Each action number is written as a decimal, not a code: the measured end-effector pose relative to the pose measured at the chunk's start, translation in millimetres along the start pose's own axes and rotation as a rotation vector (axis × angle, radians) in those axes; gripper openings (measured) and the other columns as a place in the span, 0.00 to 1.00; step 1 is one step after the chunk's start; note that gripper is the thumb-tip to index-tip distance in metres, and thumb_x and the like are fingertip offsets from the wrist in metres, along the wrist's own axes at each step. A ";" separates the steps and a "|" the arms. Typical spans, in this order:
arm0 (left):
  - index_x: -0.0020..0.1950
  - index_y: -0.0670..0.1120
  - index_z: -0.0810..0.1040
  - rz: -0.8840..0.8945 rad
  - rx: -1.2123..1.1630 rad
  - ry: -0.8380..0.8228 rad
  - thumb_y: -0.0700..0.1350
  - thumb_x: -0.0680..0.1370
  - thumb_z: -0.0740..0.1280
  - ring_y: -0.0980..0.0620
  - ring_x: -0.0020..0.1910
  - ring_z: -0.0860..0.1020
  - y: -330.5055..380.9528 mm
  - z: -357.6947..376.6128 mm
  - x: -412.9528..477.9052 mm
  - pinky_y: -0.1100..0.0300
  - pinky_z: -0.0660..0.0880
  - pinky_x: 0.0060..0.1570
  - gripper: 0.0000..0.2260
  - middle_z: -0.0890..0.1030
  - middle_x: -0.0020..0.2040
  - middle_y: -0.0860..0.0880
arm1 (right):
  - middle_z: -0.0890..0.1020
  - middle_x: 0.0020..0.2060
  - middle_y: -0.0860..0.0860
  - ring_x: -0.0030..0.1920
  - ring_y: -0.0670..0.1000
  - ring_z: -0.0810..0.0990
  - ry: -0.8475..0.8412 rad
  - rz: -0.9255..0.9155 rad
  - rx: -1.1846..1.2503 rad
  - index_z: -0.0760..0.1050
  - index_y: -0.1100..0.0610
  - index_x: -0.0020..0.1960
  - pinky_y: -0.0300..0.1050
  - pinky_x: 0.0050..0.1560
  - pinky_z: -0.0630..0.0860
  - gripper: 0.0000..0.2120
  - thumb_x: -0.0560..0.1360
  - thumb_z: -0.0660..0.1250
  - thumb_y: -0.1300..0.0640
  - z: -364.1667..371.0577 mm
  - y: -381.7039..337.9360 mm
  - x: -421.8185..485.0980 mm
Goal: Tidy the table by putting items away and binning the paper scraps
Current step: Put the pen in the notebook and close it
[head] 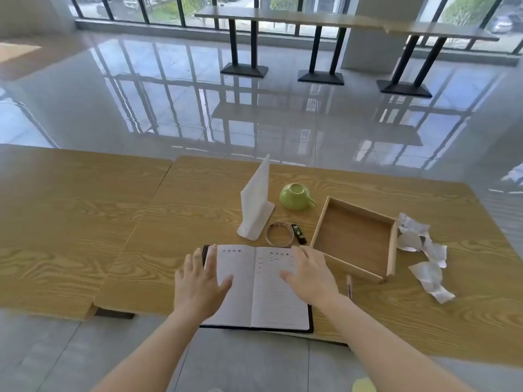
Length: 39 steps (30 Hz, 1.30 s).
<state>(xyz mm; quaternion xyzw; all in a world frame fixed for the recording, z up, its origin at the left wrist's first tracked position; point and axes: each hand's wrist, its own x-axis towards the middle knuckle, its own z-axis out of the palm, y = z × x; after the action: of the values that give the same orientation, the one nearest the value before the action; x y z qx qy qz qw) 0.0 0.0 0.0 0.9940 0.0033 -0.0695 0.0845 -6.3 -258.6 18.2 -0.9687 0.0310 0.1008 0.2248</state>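
An open notebook (256, 290) with lined pages and a dark cover lies at the near edge of the wooden table (85, 222). My left hand (199, 281) hovers over its left page with fingers spread. My right hand (310, 275) is spread over the right page. Neither hand holds anything. An empty wooden tray (325, 222) sits to the right of the notebook. Crumpled paper scraps (424, 250) lie right of the tray. A pen (349, 285) lies between notebook and tray. A clear bangle (279, 234) and a black lighter (299, 233) lie behind the notebook.
A white upright napkin holder (256, 202) and a green cup (296, 196), lying tipped, stand farther back. A second table section (56, 193) adjoins on the left. Beyond are a glossy floor and high tables (311, 18) by the windows.
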 end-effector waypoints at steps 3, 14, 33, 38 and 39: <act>0.79 0.54 0.43 -0.043 -0.001 -0.066 0.68 0.77 0.53 0.44 0.76 0.55 -7.6 16.8 -7.8 0.45 0.67 0.67 0.37 0.56 0.78 0.44 | 0.63 0.74 0.52 0.73 0.56 0.59 -0.109 0.093 0.055 0.58 0.54 0.77 0.51 0.68 0.66 0.33 0.78 0.64 0.43 20.0 7.5 -7.6; 0.78 0.45 0.54 -0.313 -0.301 -0.197 0.58 0.77 0.65 0.41 0.68 0.62 -4.7 35.3 -8.5 0.44 0.70 0.61 0.36 0.63 0.71 0.42 | 0.63 0.72 0.52 0.66 0.56 0.63 -0.129 0.175 0.010 0.63 0.54 0.73 0.47 0.64 0.68 0.31 0.74 0.70 0.50 58.1 21.9 -13.0; 0.34 0.50 0.79 -0.621 -1.109 -0.143 0.42 0.74 0.72 0.50 0.36 0.80 -37.6 11.6 13.4 0.55 0.74 0.43 0.09 0.83 0.35 0.51 | 0.65 0.69 0.51 0.64 0.54 0.64 0.018 0.171 0.045 0.71 0.52 0.64 0.47 0.64 0.70 0.27 0.69 0.77 0.51 72.4 33.0 -12.4; 0.54 0.53 0.80 -0.453 -1.180 -0.194 0.37 0.75 0.70 0.46 0.46 0.84 -27.4 -6.1 -5.0 0.46 0.82 0.46 0.14 0.86 0.47 0.48 | 0.65 0.69 0.50 0.65 0.54 0.64 0.003 0.169 0.063 0.71 0.52 0.65 0.48 0.64 0.69 0.28 0.68 0.77 0.50 69.9 35.1 -12.7; 0.57 0.55 0.79 -0.410 -1.169 -0.191 0.35 0.75 0.68 0.47 0.47 0.84 -23.1 -7.9 -9.6 0.46 0.82 0.48 0.16 0.86 0.48 0.49 | 0.65 0.69 0.50 0.65 0.54 0.64 -0.001 0.169 0.067 0.71 0.52 0.65 0.48 0.64 0.69 0.28 0.68 0.77 0.50 69.3 35.5 -12.6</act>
<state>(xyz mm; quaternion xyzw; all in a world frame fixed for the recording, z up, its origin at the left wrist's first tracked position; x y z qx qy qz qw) -8.8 24.2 5.1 0.7521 0.2237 -0.1594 0.5990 -34.9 -259.7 -55.3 -0.9546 0.1158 0.1187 0.2476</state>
